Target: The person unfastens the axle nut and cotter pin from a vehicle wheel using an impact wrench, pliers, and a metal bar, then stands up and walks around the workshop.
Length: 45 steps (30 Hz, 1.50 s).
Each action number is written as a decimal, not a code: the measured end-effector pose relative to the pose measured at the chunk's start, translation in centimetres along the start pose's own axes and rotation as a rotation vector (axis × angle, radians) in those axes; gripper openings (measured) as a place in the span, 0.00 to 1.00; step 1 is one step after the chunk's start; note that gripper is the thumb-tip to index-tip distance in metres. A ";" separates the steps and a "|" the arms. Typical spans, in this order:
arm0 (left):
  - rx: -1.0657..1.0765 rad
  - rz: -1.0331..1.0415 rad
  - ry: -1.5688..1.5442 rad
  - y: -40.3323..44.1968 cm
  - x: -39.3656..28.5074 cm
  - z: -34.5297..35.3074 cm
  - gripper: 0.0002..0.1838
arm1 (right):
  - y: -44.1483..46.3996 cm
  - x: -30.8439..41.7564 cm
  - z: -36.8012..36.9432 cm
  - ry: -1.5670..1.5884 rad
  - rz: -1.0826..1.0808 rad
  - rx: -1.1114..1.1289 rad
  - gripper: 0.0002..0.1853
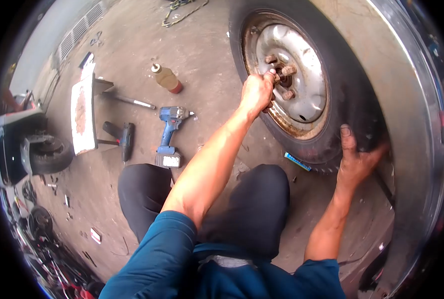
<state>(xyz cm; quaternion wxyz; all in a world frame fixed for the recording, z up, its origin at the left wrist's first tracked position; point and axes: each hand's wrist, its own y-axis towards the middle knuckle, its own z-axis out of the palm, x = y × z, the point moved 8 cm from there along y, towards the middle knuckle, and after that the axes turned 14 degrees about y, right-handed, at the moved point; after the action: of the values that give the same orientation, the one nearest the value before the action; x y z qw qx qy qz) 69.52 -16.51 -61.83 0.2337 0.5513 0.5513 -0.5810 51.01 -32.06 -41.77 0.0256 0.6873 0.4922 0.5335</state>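
Note:
A car wheel with a black tyre (314, 144) and a rusty silver steel rim (309, 82) stands upright at the car's side. Several rusty lug nuts (289, 70) sit around its hub. My left hand (258, 93) reaches to the hub, its thumb and fingers pinched on a lug nut (277, 78) at the near side. My right hand (356, 160) grips the lower right of the tyre. Its thumb points up along the sidewall, and the other fingers are partly hidden in shadow.
On the concrete floor (212, 45) to the left are a blue impact wrench (169, 124), a dark power tool (125, 139), a bottle of reddish liquid (166, 78), a metal bar (132, 101) and a worn white stand (84, 114). The car body (406, 99) borders the right.

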 end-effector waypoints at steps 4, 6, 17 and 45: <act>0.107 -0.233 -0.349 -1.2 0.2 0.6 0.26 | -0.1 0.4 -0.3 0.022 -0.005 -0.010 0.48; 0.137 -0.198 -0.371 -0.9 -0.4 0.4 0.26 | 0.3 0.2 0.0 0.041 -0.008 -0.030 0.48; -0.049 0.219 -0.517 0.2 2.2 0.2 0.18 | -0.9 -1.4 -1.4 -0.143 -0.084 -0.046 0.47; -0.203 0.477 -0.076 -0.4 0.3 -0.2 0.19 | -4.7 -3.4 -1.5 0.032 -0.048 -0.281 0.45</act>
<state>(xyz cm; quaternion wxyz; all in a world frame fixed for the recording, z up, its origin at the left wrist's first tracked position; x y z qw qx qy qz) 69.20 -16.07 -61.94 0.4387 0.6172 0.4519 -0.4716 47.00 -32.73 -46.14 0.1264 0.6565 0.4292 0.6073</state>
